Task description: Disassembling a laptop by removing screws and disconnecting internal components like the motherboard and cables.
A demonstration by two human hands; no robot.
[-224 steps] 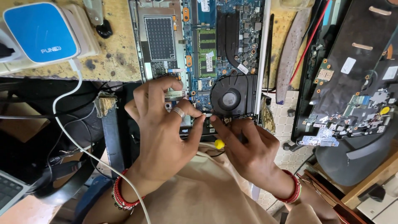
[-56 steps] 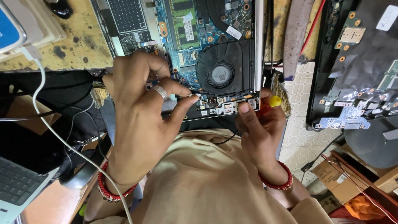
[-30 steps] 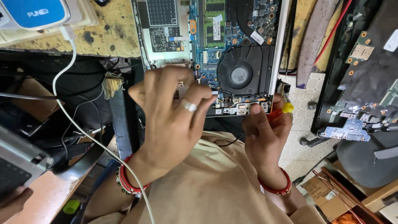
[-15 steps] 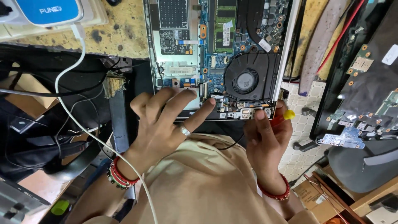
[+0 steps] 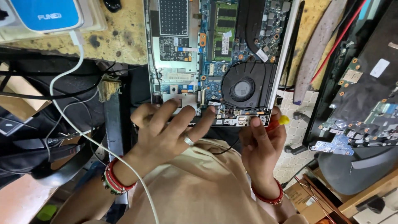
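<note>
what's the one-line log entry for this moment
left hand: fingers spread on opened laptop edge | right hand: grips yellow-handled screwdriver at corner by fan

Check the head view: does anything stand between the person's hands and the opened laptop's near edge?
Nothing visible does. The left hand rests its fingertips directly on the opened laptop, and the right hand, holding a yellow-handled screwdriver, touches its near corner.

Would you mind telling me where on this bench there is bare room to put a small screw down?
The best patch is the stained yellow benchtop, between the blue-and-white device and the opened laptop. A narrower strip lies right of the laptop beside the grey strap. The near edge is crowded: left hand, right hand with a yellow-handled screwdriver.
</note>
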